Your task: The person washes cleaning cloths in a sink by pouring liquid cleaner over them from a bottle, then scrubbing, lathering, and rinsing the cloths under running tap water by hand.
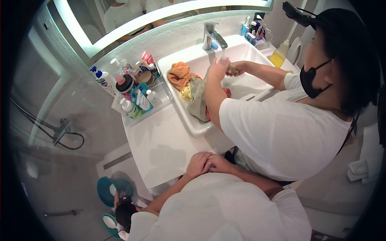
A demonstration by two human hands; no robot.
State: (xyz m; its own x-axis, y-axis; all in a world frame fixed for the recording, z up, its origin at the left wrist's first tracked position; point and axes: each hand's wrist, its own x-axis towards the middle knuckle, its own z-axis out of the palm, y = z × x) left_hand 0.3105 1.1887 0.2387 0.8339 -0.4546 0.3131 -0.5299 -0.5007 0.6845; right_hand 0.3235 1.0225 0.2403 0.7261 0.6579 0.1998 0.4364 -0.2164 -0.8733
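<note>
My two hands meet at the table's near edge, the left hand (199, 164) lapped over the right hand (220, 164); whether the fingers close or pinch anything I cannot tell. The table (155, 160) opens out from that edge to one tray (165, 95), crowded with bottles, along its left side. One person (281, 136) blocks the right of the near edge, both hands below one faucet (208, 36). Between us and the faucet, one sink (193, 130) holds cloths (197, 100) in four colours: grey, yellow, orange, red.
</note>
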